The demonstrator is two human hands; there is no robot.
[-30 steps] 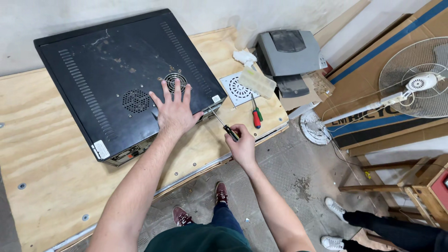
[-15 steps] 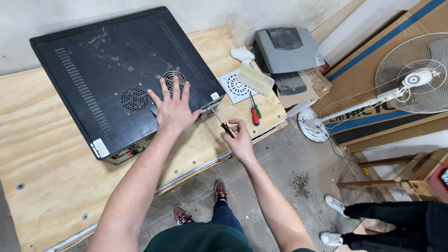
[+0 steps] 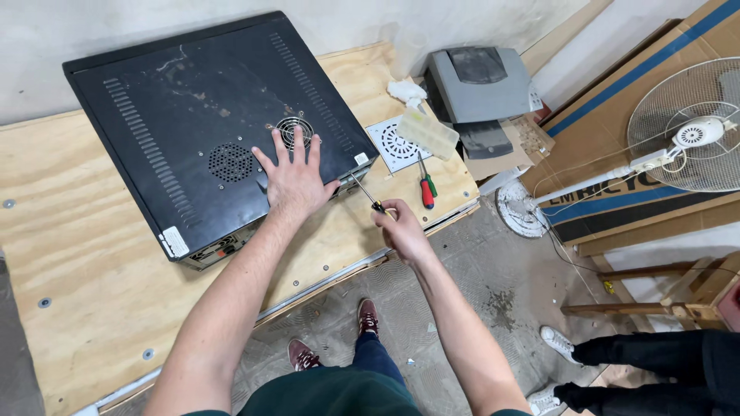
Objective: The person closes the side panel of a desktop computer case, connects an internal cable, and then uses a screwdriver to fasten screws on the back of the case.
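Left hand (image 3: pixel 293 181): flat on the black computer case (image 3: pixel 208 123), fingers spread, palm down, grip open and holding nothing; fingertips just beside the round fan grille (image 3: pixel 294 131).
Right hand (image 3: pixel 401 231): grip closed around the handle of a screwdriver (image 3: pixel 368 197); shaft angled up and left, tip at the near right edge of the case.
Computer case: lying on its side on the plywood counter (image 3: pixel 69 254), tilted askew to the counter edge, vent slots along two sides, dusty patches on top, a white sticker at the near left corner.
Beside the case: a white square vent plate (image 3: pixel 391 143) on the counter, a pale ribbed block (image 3: pixel 427 132) lying partly over it, and a red-and-green screwdriver (image 3: pixel 425 189) just right of the held one.
Far right end of the counter: a grey printer (image 3: pixel 479 85).
Floor: grey tiles, the person's own maroon shoes (image 3: pixel 368 316) below the counter edge.
Right side: a white pedestal fan (image 3: pixel 694 131) leaning against a cardboard box (image 3: pixel 617 100); another person's dark legs and white shoes (image 3: pixel 556 343) at the lower right.
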